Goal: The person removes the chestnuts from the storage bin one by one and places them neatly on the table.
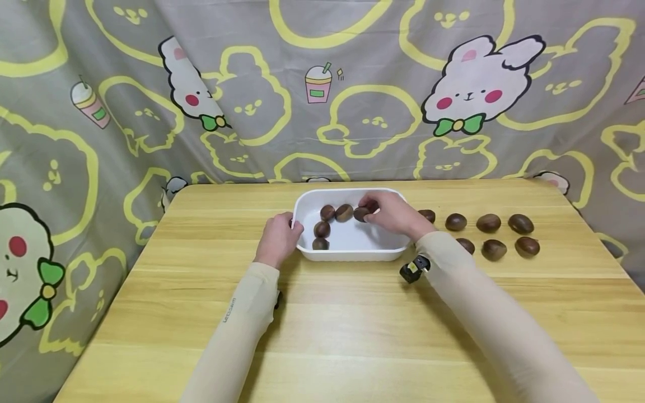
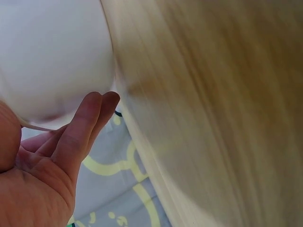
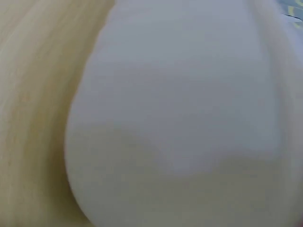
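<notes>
A white rectangular tray stands on the table. My left hand grips its left end, thumb at the rim. In the left wrist view the fingers lie along the tray's outer wall. Over the tray's inside, my right hand pinches a brown chestnut between thumb and fingers. Other chestnuts lie in the tray along its left and back sides. The right wrist view is filled by the tray's blurred outside; the right hand is hidden there.
To the right of the tray, several more chestnuts lie in two rows on the wooden table. My right forearm passes close to the nearest of them. A patterned curtain hangs behind the table's back edge and along the left.
</notes>
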A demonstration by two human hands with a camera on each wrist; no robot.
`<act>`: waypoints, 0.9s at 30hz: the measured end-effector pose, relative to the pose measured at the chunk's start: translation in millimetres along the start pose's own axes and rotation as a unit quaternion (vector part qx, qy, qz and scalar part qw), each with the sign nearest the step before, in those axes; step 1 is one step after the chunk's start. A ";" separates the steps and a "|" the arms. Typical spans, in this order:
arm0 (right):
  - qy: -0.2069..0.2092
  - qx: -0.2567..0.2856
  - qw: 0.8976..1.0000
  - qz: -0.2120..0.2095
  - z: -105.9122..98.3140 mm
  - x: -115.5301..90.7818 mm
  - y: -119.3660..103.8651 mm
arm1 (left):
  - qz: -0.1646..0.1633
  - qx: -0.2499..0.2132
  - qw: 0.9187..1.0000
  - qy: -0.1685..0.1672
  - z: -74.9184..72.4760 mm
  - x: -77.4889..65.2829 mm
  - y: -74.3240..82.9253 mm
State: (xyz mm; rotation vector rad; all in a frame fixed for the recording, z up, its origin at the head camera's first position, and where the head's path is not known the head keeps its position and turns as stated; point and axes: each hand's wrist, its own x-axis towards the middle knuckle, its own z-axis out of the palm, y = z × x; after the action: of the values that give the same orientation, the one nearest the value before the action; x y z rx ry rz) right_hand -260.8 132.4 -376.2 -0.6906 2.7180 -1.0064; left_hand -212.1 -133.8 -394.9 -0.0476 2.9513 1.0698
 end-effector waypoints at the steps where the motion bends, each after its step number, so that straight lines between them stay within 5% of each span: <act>1: 0.002 0.001 1.000 0.000 -2.1 -2.4 -0.7 | -0.001 0.000 1.000 0.000 0.2 0.0 -0.1; 27: 0.045 0.049 0.998 0.016 -53.4 -83.8 5.6 | -0.003 0.010 1.000 -0.004 0.4 -0.2 2.0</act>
State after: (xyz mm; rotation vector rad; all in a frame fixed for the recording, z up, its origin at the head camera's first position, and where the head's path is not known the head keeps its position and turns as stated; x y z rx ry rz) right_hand -205.3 206.6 -340.0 -0.5964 2.7248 -1.1811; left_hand -211.9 -132.0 -393.9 -0.0528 2.9512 1.0367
